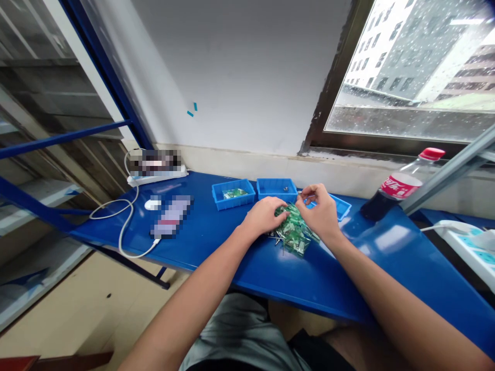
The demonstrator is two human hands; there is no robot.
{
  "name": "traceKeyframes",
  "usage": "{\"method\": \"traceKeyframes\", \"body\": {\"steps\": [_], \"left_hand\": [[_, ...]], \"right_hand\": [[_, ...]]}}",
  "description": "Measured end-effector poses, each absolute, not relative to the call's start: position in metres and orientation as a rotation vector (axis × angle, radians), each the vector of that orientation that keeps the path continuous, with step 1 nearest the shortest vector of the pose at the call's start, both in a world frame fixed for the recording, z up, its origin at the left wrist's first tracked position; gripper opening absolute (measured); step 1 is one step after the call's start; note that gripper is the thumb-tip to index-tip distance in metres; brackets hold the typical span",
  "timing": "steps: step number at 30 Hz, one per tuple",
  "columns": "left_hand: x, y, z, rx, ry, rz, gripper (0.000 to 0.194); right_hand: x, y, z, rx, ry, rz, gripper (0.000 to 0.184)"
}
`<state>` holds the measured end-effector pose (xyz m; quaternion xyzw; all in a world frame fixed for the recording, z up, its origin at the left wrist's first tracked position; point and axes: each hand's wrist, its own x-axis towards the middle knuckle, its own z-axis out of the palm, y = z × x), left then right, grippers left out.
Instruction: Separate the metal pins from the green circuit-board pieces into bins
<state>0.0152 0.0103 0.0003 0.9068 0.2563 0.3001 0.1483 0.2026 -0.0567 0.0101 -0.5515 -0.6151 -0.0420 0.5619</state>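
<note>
A heap of small green see-through packets (296, 238) lies on the blue table, with thin metal pieces like screws or pins at its left edge. My left hand (265, 215) rests at the heap's left side, thumb and fingers curled around part of a packet. Above the heap's right side, my right hand (320, 208) is closed in a pinch; whatever sits between its fingertips is too small to make out. Behind the hands stand blue bins: a left bin (234, 201) holding green packets, a middle bin (275, 196) with a few small metal bits, and a right bin (344, 207) partly hidden by my right hand.
A cola bottle (400, 185) with a red cap stands at the right, near a power strip (469, 247). On the left lie a phone (170, 219) with a white cable (126, 242) and another power strip (158, 176). The wall and window (406, 72) bound the table's back.
</note>
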Motion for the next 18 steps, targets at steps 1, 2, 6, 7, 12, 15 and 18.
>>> {"method": "traceKeyframes", "body": {"steps": [1, 2, 6, 7, 12, 15, 18], "left_hand": [[0.015, 0.010, 0.000, 2.610, 0.734, 0.840, 0.027], [0.015, 0.010, -0.001, 2.611, 0.732, 0.822, 0.028], [0.015, 0.010, 0.001, 2.620, 0.725, 0.773, 0.035], [0.014, 0.010, 0.002, 2.625, 0.729, 0.759, 0.035], [0.014, 0.011, 0.003, 2.621, 0.747, 0.733, 0.029], [0.015, 0.012, 0.002, 2.608, 0.737, 0.767, 0.022], [0.015, 0.015, 0.002, 2.609, 0.707, 0.814, 0.017]], "right_hand": [[0.205, -0.055, 0.011, -1.310, -1.477, -0.161, 0.010], [0.207, -0.053, 0.012, -1.316, -1.510, -0.219, 0.008], [0.212, -0.043, 0.016, -1.300, -1.622, -0.367, 0.008], [0.212, -0.041, 0.016, -1.301, -1.636, -0.381, 0.008], [0.214, -0.030, 0.011, -1.356, -1.786, -0.395, 0.013], [0.214, -0.031, 0.008, -1.363, -1.872, -0.384, 0.017], [0.213, -0.040, 0.009, -1.343, -1.874, -0.319, 0.016]]}}
